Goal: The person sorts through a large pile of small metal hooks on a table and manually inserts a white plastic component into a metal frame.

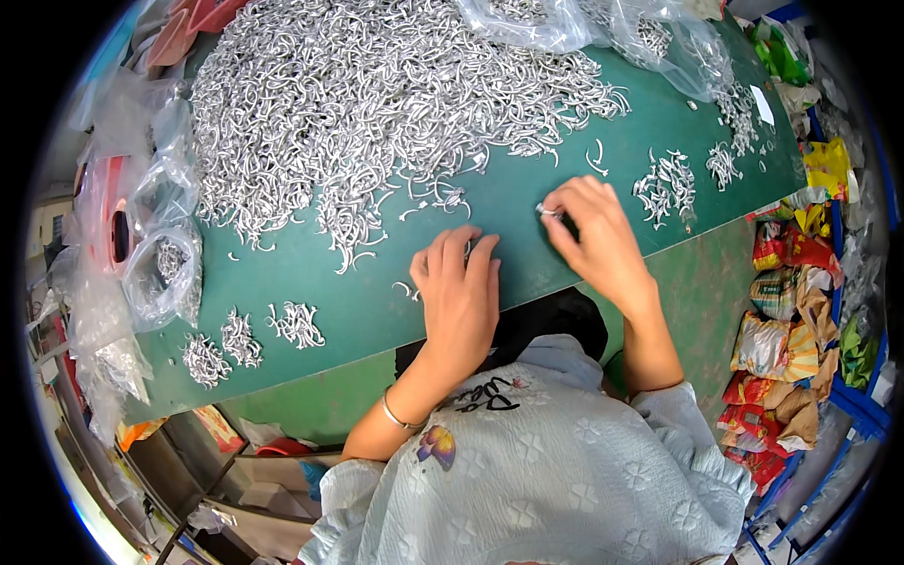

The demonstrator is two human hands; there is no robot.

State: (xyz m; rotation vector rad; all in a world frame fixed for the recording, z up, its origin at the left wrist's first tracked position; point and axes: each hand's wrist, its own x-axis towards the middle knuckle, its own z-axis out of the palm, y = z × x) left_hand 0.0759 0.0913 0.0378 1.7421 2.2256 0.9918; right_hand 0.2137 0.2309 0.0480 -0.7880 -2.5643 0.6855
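Note:
My right hand is closed in a pinch above the green tabletop. A small curved silver metal piece shows at its thumb and fingertips. My left hand rests on the table with its fingers bent downward. Something small and silvery glints between those fingers; its full shape is hidden. Beside the left hand lie a few loose curved pieces. Beyond both hands spreads a large heap of the same curved silver pieces.
Small piles sit at the table's left and right. Clear plastic bags line the left edge, and another bag with pieces lies at the far right. Colourful packages fill a blue rack on the right.

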